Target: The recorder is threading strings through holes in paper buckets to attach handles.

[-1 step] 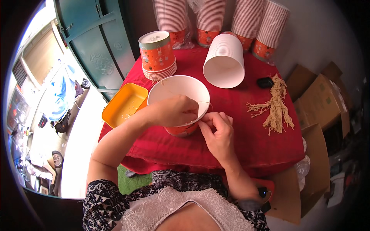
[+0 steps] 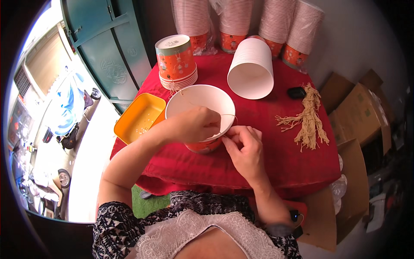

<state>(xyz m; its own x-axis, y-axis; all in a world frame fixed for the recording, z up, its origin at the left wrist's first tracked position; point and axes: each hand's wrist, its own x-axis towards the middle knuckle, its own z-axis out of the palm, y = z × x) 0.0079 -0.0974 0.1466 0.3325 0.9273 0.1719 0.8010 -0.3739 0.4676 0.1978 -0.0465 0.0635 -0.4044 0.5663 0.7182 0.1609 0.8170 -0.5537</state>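
A paper bucket (image 2: 202, 97) with a white inside and an orange printed outside stands upright before me. My left hand (image 2: 199, 124) reaches over its near-left rim, fingers curled together inside. What those fingertips hold is hidden. Against the outer wall, just below the right rim, my right hand (image 2: 245, 146) presses thumb and forefinger together; anything between them is too small to make out. A thin beige cord (image 2: 228, 115) crosses the right rim between the two hands. Another bit of cord (image 2: 181, 92) shows at the bucket's far-left rim.
A yellow tray (image 2: 125, 125) with small white bits sits left. Behind are upside-down orange buckets (image 2: 176, 62), a white nested stack (image 2: 250, 82) on its side and tall wrapped stacks (image 2: 235, 21). At right lie a cord bundle (image 2: 311, 116), a black object (image 2: 296, 92) and, beyond the red-covered table (image 2: 276, 168), cardboard boxes (image 2: 360, 114).
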